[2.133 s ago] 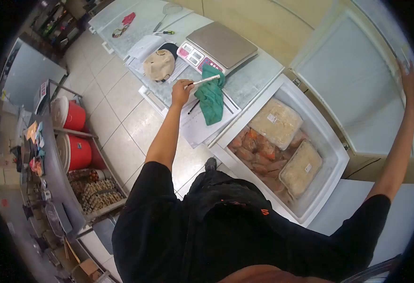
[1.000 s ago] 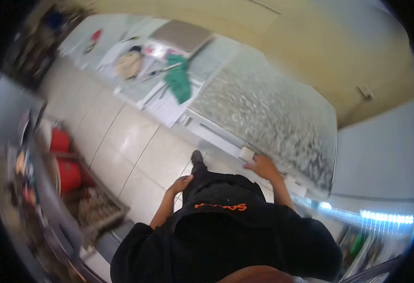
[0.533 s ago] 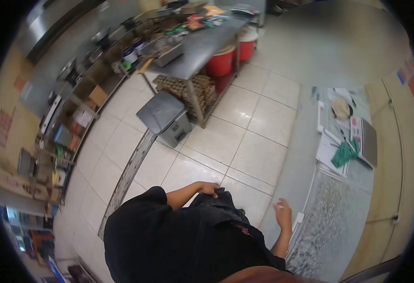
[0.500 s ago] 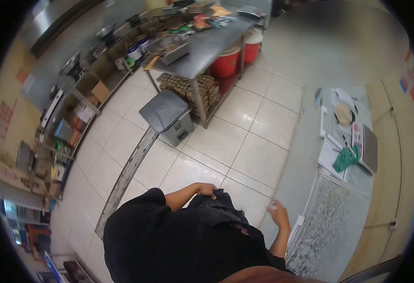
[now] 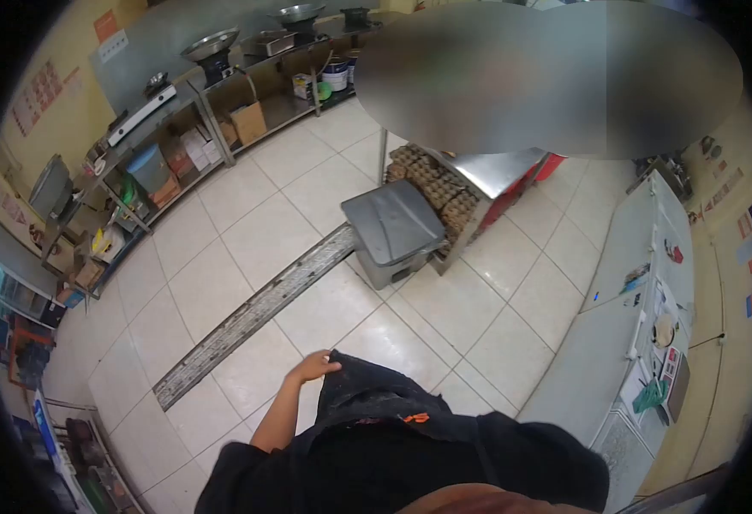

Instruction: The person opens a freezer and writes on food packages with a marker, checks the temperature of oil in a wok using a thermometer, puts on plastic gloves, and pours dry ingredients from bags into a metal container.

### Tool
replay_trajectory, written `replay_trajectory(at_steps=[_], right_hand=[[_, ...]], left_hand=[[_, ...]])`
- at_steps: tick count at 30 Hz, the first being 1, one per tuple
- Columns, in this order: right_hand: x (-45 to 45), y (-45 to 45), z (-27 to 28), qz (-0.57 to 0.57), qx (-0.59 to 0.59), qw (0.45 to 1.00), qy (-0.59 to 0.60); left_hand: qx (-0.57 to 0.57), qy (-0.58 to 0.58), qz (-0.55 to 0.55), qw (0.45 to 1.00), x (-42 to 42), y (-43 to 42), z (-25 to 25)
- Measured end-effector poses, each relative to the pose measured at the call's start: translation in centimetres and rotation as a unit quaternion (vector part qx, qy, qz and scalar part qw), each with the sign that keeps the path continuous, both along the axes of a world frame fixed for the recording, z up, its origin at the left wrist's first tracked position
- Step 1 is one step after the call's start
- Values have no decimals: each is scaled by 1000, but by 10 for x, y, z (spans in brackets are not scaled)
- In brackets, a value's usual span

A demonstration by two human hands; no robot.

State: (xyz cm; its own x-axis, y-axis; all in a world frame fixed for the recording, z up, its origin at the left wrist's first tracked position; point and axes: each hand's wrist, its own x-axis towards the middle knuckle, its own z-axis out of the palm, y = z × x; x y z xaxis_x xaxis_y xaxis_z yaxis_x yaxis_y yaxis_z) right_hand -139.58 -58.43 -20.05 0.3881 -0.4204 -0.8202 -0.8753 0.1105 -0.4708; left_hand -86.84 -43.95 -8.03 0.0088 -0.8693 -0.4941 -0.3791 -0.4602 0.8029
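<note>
Apron (image 5: 372, 384) is pinched at its edge by the left hand (image 5: 314, 367), at seven o'clock; the right hand is out of view, so its state cannot be told. Half a second ago that hand was seen beside the freezers (image 5: 577, 347); now the view has been swung round, with the freezers left at four o'clock, the green cloth (image 5: 650, 396) on top, and the grey bin (image 5: 393, 221) brought to twelve o'clock. Only the apron is seen handled.
</note>
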Motion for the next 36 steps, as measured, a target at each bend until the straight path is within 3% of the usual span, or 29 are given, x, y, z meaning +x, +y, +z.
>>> replay_trajectory(at_steps=[2, 4, 7, 9, 11, 13, 15, 16, 18, 20, 22, 25, 28, 30, 32, 33, 34, 35, 36], right_hand=[[37, -13, -6, 122, -4, 992, 23], [84, -36, -9, 181, 5, 983, 30], [158, -85, -30, 319, -32, 947, 7], [213, -122, -42, 460, -111, 880, -42], [280, -170, -61, 509, -176, 840, -69], [375, -229, -62, 328, -75, 941, -27], [476, -282, -45, 116, -14, 992, 39], [521, -309, -50, 143, -13, 989, 31], [609, -349, -59, 177, -241, 944, -141], [713, -383, -28, 154, -204, 934, -248], [803, -404, 37, 187, -198, 902, -334], [906, -431, 113, 246, -190, 875, -372], [981, -464, 137, 256, -172, 845, -438], [1009, -486, 124, 274, -182, 831, -449], [1015, -519, 68, 272, -180, 856, -401], [1009, -535, 39, 291, -212, 885, -295], [990, -556, 1, 285, -228, 871, -330], [962, -576, -44, 406, -311, 823, -245], [932, -593, -100, 393, -177, 902, 3]], left_hand=[[0, 19, 269, 963, 60, 31, 20], [-37, 29, 412, 910, 110, 55, 32], [-30, -24, 445, 895, 186, 86, 22], [-21, -7, 505, 863, 228, 98, 6], [-6, -5, 499, 867, 263, 94, 0], [9, -1, 519, 855, 283, 86, -4], [46, 49, 582, 810, 283, 67, 0], [95, 67, 589, 800, 281, 65, -7], [181, 102, 582, 786, 278, 61, -21], [217, 133, 563, 787, 285, 48, -31], [231, 146, 559, 783, 302, 27, -41], [231, 160, 573, 770, 348, -9, -54], [234, 173, 583, 758, 407, -46, -77], [239, 181, 582, 756, 453, -71, -95], [240, 185, 578, 758, 509, -96, -114], [240, 183, 576, 760, 540, -107, -124], [240, 181, 572, 763, 573, -119, -131], [238, 180, 567, 768, 609, -132, -135], [233, 172, 568, 770, 649, -143, -139]])
